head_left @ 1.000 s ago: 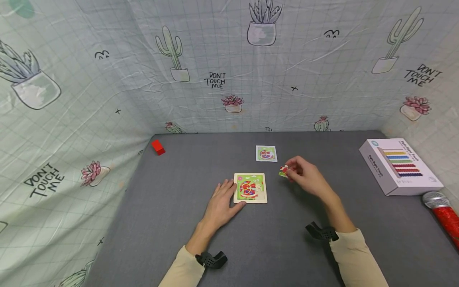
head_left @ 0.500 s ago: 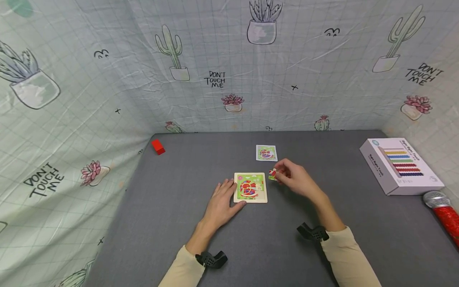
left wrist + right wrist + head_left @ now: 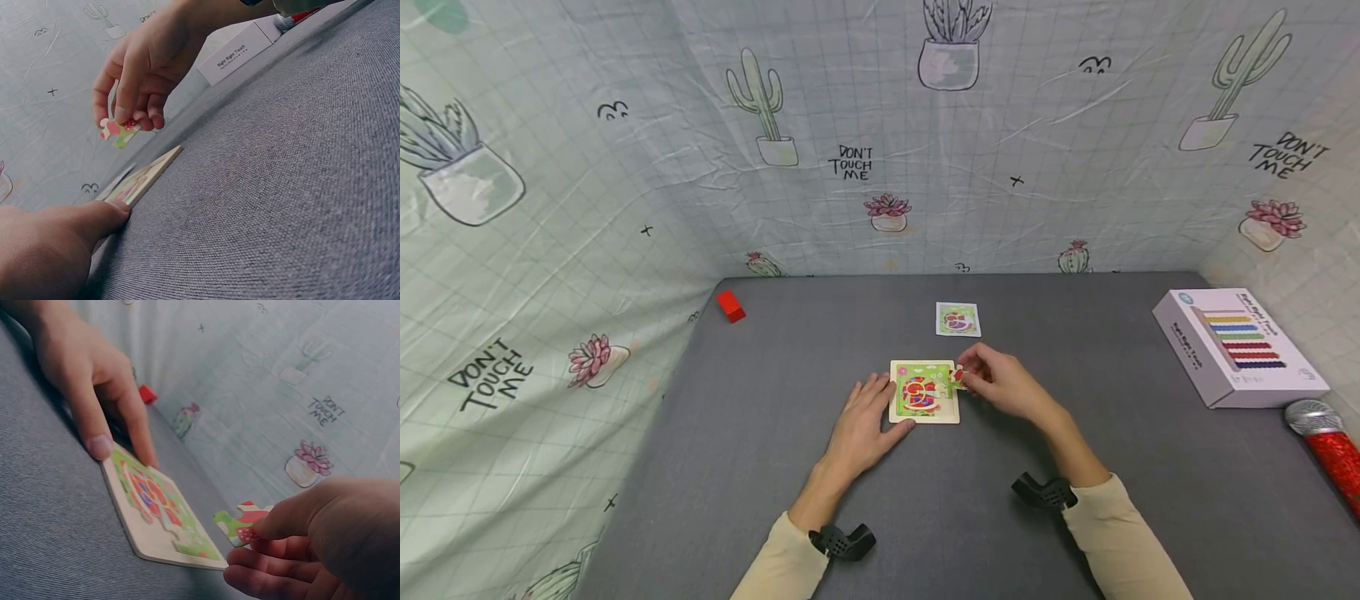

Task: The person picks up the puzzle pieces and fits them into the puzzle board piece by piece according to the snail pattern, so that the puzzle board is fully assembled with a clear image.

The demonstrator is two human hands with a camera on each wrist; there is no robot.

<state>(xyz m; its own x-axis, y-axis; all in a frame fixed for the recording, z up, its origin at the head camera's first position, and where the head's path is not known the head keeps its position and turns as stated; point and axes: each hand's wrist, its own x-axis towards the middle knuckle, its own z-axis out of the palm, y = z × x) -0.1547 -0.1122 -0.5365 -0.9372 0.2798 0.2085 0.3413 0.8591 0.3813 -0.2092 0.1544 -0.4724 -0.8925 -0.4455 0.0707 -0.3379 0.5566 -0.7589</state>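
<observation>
A square wooden jigsaw puzzle board (image 3: 936,419) with a green, red and purple picture lies on the table. In the right wrist view, bare wood shows in its tray. My left hand (image 3: 863,427) rests at the board's near-left corner, fingers extended along the left edge and thumb at the near edge. Between thumb and fingers, my right hand (image 3: 1009,385) pinches a green and red puzzle piece (image 3: 234,526) with white-dotted red. Both wrist views show the piece held above the board's right side, apart from it; fingertips cover part of it.
Behind the board lies a small picture card (image 3: 957,320). A red block (image 3: 731,307) sits at the far left of the grey table (image 3: 760,467). On the right are a white box (image 3: 1240,350) and a red microphone (image 3: 1330,458). Patterned cloth (image 3: 820,217) hangs around the back.
My right hand has moved left and slightly nearer, carrying the puzzle piece from beside the board to over its right edge. The left hand and the board have stayed put.
</observation>
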